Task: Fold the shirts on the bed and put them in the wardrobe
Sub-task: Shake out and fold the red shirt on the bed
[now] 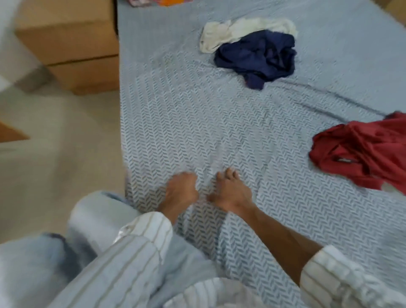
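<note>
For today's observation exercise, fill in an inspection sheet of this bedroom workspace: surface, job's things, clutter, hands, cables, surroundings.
Surface: bed with a grey patterned sheet, wrinkled.
Job's things: navy shirt crumpled, overlapping the white shirt; red shirt crumpled at the right edge. None folded.
Clutter: colourful fabric at the far edge, unclear.
Hands: left hand fingers curled, right hand spread on the sheet; blurred.
Cables: nothing seen.
Surroundings: wooden furniture left of the bed; pale floor.

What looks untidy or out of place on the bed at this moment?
Three shirts lie crumpled, none folded: a white shirt partly under a navy shirt further up the bed, and a red shirt at the right edge. The bedsheet is wrinkled. Nothing looks spilled or damaged.
</note>
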